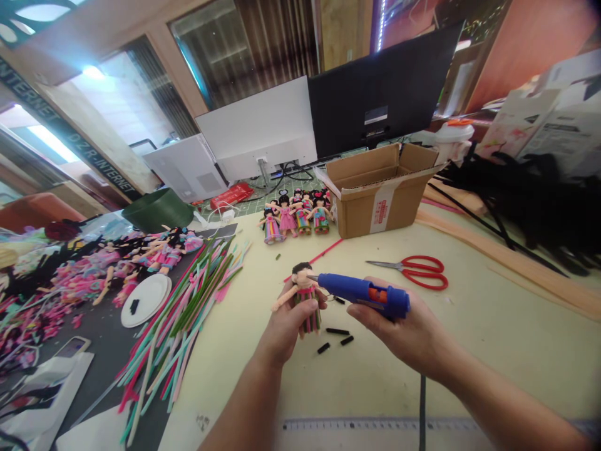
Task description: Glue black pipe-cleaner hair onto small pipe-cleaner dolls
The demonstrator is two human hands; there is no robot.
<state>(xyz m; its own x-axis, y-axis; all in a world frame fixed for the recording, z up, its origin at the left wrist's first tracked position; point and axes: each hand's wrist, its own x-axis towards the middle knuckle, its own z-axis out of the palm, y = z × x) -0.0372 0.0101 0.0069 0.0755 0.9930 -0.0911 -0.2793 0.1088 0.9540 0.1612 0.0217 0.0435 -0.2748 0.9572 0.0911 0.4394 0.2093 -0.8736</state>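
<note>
My left hand (280, 326) is closed around a small doll (307, 300) with black hair, a pale head and arms, and a striped green and pink dress. In my right hand (404, 332) is a blue hot glue gun (361, 291), its nozzle pointing left. The nozzle tip is at the doll's head; whether it touches cannot be made out. Several short black pieces (337, 331) lie on the pale yellow table just below the doll. Red-handled scissors (422, 271) rest beyond the glue gun to the right.
Finished dolls (300, 213) stand beside a cardboard box (380, 194) at the back. Colourful fuzzy stems (188, 319) lie left, near a white round lid (146, 299) and a heap of pink doll parts (89, 269). Black fuzzy stems (516, 194) lie right. A ruler (366, 425) crosses the front.
</note>
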